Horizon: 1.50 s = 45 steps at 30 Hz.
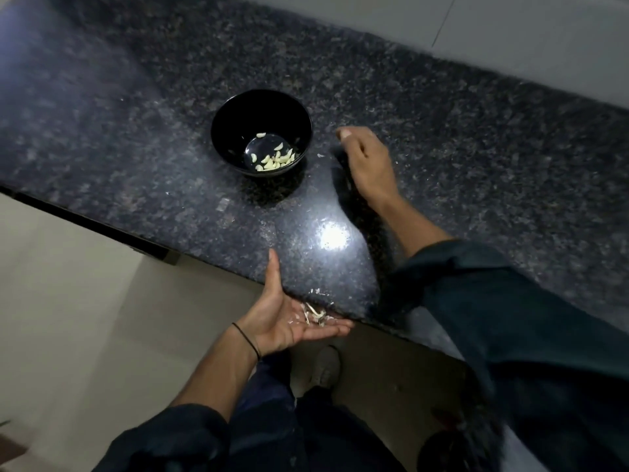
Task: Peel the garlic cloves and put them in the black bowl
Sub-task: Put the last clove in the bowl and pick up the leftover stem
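The glossy round black bowl is sitting on the dark speckled stone table, and a small heap of pale peeled garlic cloves is lying in its bottom. The right hand is hovering low over the table just to the right of the bowl, back turned up and fingers curling downward out of sight, so I cannot tell whether it is holding anything. A tiny white flake of skin is lying between that hand and the bowl. The left hand is waiting at the table's near edge, well apart from the bowl, palm up with fingers straight, carrying a little pile of papery garlic skins. A thin black band is circling its wrist.
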### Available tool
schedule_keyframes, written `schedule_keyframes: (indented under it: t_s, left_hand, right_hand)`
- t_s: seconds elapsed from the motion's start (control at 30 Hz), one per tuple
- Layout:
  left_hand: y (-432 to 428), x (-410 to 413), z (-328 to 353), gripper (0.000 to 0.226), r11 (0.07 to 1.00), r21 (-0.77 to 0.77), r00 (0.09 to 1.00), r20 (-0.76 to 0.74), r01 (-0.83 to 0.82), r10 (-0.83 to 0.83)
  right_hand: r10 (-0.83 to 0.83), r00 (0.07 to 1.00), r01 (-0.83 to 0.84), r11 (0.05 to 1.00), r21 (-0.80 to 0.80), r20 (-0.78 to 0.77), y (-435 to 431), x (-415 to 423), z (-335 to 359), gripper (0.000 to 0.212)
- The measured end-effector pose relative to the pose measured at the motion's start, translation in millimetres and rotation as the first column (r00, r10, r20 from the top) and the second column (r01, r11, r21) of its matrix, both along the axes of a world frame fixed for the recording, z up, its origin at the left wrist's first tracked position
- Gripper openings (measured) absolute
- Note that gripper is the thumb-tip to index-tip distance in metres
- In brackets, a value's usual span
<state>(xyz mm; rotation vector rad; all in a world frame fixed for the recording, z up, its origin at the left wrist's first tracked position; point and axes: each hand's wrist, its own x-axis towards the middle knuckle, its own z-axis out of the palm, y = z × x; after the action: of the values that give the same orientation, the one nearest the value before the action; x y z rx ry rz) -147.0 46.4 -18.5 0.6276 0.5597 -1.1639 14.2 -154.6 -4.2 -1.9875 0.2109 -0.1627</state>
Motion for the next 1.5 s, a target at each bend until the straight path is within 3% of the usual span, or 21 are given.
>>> schedule_keyframes:
  t_s: [0.1, 0.2, 0.37, 0.47, 0.57, 0.63, 0.7, 0.77, 0.97, 1.13, 1.27, 1.4, 1.5]
  left_hand:
    - [0.7, -0.2, -1.1, 0.121, 1.000, 0.006, 1.000, 0.007, 0.015, -0.015]
    - [0.2, 0.3, -0.8, 0.120, 1.000, 0.016, 1.000, 0.015, 0.017, -0.017]
    - [0.9, 0.9, 1.1, 0.123, 0.998, 0.050, 0.999, 0.035, 0.037, -0.038]
    - [1.8, 0.2, -3.4, 0.122, 0.994, 0.104, 0.998, 0.061, 0.014, -0.021]
    - [2.5, -0.5, -5.5, 0.124, 0.991, 0.127, 0.997, 0.061, 0.030, -0.038]
    - [1.7, -0.6, -2.8, 0.124, 0.994, 0.105, 0.998, 0.058, 0.032, -0.038]
    - [-0.2, -0.9, 0.0, 0.120, 0.994, 0.110, 0.998, 0.051, 0.016, -0.022]
    - [-1.0, -1.6, 1.3, 0.116, 0.993, 0.117, 0.998, 0.056, -0.002, -0.005]
    - [1.8, -3.4, 2.8, 0.106, 0.980, 0.194, 0.993, 0.120, -0.035, 0.012]
    - [2.8, -3.2, -2.6, 0.106, 0.980, 0.197, 0.991, 0.133, -0.008, -0.018]
    - [3.0, -3.3, -3.8, 0.108, 0.991, 0.132, 0.994, 0.110, -0.003, -0.012]
    - [3.4, -3.2, -3.5, 0.088, 0.982, 0.186, 0.984, 0.173, 0.008, -0.041]
    - [0.9, -5.6, -3.4, 0.073, 0.966, 0.248, 0.975, 0.182, 0.078, -0.125]
  right_hand:
    - [0.269, 0.963, -0.265, 0.911, -0.317, -0.031, -1.5, 16.4, -14.1, 0.033]
    - [0.446, 0.895, -0.400, 0.817, -0.415, 0.016, 5.3, -12.8, -19.9, 0.037]
    - [0.676, 0.735, -0.658, 0.690, -0.302, -0.056, 16.0, -123.2, -11.3, 0.034]
    - [0.715, 0.697, -0.711, 0.680, -0.180, -0.054, 25.3, -173.3, -8.5, 0.035]
    - [0.624, 0.780, -0.618, 0.781, 0.092, -0.047, 29.3, -188.4, 0.8, 0.036]
    - [0.429, 0.903, -0.407, 0.873, 0.270, -0.027, 26.8, -184.2, 2.9, 0.040]
    - [0.223, 0.975, -0.199, 0.911, 0.361, -0.026, 24.6, -173.7, -0.6, 0.044]
    - [0.132, 0.991, -0.108, 0.917, 0.385, -0.037, 28.5, -165.9, -4.0, 0.044]
    - [0.307, 0.951, -0.277, 0.908, 0.315, -0.046, 71.9, -197.2, -10.1, 0.046]
    - [0.182, 0.972, -0.062, 0.804, 0.592, -0.146, 78.1, -208.5, 8.8, 0.059]
    - [0.016, 0.994, 0.039, 0.866, 0.499, -0.105, 62.8, -187.7, 7.0, 0.057]
    - [0.183, 0.981, -0.148, 0.919, 0.364, -0.062, 73.1, -201.7, -1.5, 0.052]
    - [0.179, 0.980, -0.117, 0.872, 0.475, -0.087, 85.1, -222.7, -1.7, 0.053]
